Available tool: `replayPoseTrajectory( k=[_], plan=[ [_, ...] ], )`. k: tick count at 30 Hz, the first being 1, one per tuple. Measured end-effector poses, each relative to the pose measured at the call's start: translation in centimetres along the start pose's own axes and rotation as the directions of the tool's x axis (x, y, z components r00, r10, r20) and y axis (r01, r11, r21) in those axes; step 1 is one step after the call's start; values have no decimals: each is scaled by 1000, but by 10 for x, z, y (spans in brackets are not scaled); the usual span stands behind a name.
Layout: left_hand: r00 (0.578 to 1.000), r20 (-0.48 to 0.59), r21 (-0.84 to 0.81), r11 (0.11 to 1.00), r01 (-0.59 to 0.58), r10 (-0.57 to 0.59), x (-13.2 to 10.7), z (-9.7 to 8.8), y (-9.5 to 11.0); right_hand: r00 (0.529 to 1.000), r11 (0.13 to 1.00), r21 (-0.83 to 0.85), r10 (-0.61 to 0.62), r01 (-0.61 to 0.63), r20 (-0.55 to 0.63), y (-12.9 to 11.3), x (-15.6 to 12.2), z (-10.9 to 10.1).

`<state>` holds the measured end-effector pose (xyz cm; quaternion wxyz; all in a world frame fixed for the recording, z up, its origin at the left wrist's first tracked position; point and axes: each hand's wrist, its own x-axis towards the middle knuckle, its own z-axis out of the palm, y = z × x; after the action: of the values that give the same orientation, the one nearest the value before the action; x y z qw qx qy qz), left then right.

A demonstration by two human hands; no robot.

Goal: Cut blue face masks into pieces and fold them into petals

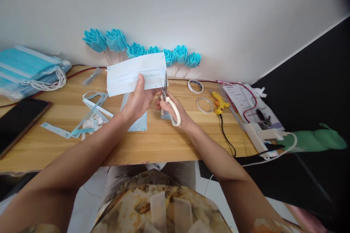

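Note:
My left hand (140,96) is closed on a pale blue face mask (124,76), thumb on top and fingers beneath, holding it above the table. No ear loops show on the mask. In my right hand (177,107) is a pair of scissors with white handles (176,114). The blades stand upright along the mask's right short edge; whether they cut into it I cannot tell. Below my left hand, a light blue mask piece (139,123) lies flat on the wood. Another small blue piece (165,115) shows partly under my right hand.
A mask stack (24,65) and a phone (23,120) lie left, beside cut blue strips (95,103). Blue flowers (136,49) on sticks lean against the wall. Tape rolls (195,86), a yellow glue gun (220,102) with its cord and a power strip (257,136) are right.

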<state>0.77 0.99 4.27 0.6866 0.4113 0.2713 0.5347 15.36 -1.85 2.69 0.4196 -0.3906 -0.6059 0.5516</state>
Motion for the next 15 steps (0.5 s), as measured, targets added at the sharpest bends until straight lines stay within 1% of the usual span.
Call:
replayPoseTrajectory(
  k=[3,10,15],
  plan=[
    [1000,-23,-45,999,-13,12,-1,2,0,1000,1000,3,0,0,-17,-1,1,0],
    [997,-65,-127,991,43,-51,-3,5,4,1000,1000,3,-2,2,-24,-4,-1,1],
    [993,-93,-120,991,62,-73,-3,8,6,999,1000,1,-18,18,-41,-3,-1,2]
  ],
)
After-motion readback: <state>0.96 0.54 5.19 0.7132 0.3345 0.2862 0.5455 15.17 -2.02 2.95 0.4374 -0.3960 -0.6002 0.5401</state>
